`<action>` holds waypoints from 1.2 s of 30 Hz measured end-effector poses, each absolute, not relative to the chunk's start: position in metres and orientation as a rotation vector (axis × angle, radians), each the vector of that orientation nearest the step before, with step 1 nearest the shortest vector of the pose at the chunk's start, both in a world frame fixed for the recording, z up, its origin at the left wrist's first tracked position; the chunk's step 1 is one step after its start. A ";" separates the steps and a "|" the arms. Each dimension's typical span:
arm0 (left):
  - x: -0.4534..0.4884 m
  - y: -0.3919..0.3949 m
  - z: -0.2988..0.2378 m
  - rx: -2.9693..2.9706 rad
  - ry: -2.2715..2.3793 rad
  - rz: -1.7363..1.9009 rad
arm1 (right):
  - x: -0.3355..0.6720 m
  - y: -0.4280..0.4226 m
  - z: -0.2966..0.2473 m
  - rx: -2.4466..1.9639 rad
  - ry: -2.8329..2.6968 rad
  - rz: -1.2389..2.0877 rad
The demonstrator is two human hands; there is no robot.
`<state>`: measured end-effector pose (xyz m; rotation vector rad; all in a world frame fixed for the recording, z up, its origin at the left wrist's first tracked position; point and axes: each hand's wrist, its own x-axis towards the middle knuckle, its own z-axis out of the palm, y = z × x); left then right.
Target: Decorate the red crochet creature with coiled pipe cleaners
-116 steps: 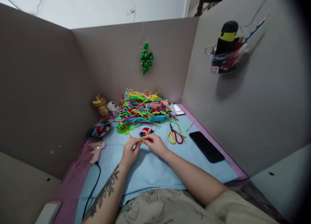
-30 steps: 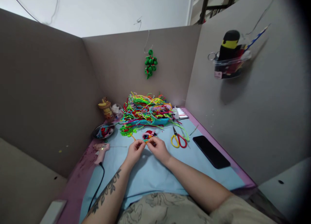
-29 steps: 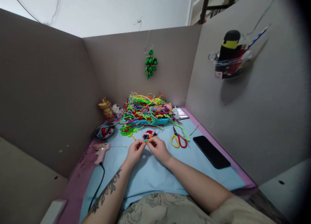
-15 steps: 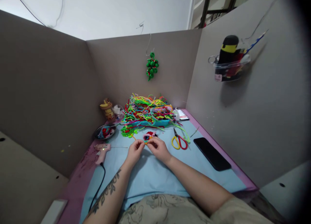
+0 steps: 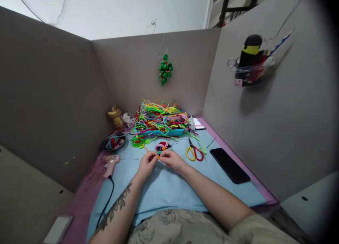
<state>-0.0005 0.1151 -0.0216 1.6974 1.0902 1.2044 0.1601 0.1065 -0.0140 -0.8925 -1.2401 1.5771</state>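
Note:
My left hand [image 5: 147, 164] and my right hand [image 5: 172, 160] meet fingertip to fingertip over the blue mat [image 5: 169, 187]. Both pinch a thin orange pipe cleaner [image 5: 158, 156], which runs back and left from the fingers. Just beyond the fingertips lies a small pink and red pipe-cleaner figure [image 5: 162, 146]. A green pipe-cleaner figure [image 5: 138, 141] lies to its left. Behind them, a heap of coloured pipe cleaners [image 5: 159, 119] fills a blue tray.
Yellow and red scissors [image 5: 194, 153] and a black phone [image 5: 230, 165] lie right of my hands. A pink glue gun [image 5: 110, 164] with a black cord and a small dark dish [image 5: 112, 142] sit left. Grey partition walls enclose the desk; a green ornament [image 5: 165, 69] hangs at the back.
My hands stay together, working the orange pipe cleaner; my right hand has shifted slightly left and lower. The view has tilted a little.

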 end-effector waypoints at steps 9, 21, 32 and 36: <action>0.002 0.111 -0.019 1.658 1.082 1.168 | 0.156 0.105 -0.021 -0.992 -1.646 0.493; 0.002 0.114 -0.024 1.353 1.077 1.114 | 0.158 0.102 -0.017 -1.021 -2.077 -0.269; 0.006 0.112 -0.021 1.204 1.073 1.064 | 0.154 0.100 -0.020 -0.990 -2.111 -0.412; 0.007 0.113 -0.022 1.222 1.084 1.064 | 0.156 0.100 -0.019 -0.971 -2.103 -0.233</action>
